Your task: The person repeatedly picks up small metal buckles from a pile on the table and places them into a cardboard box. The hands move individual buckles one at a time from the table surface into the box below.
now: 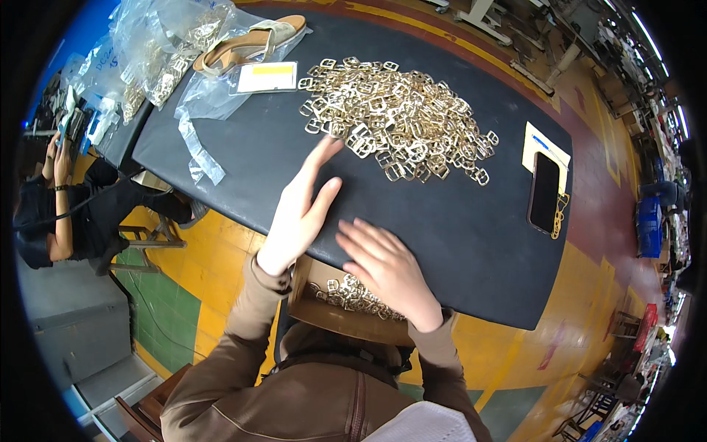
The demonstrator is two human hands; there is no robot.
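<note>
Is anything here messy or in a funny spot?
One sandal lies among plastic bags at the table's far corner, odd beside the loose heap of gold buckles. Nothing looks broken or spilled.

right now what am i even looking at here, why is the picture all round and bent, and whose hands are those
The view comes from a wide fisheye camera worn on a person's head, looking down, so straight edges bend near the rim. There is no machine: the two bare hands belong to the wearer, in brown sleeves coming in from below.

The left hand is stretched out flat with open fingers toward a big pile of gold metal buckles on a dark table. The right hand lies open at the table's near edge, above a cardboard box that holds more buckles. Neither hand has a grip on anything.

Also on the table are a black phone on a yellow paper, a sandal among clear plastic bags, and a yellow-and-white card. Another person sits at far left.
</note>
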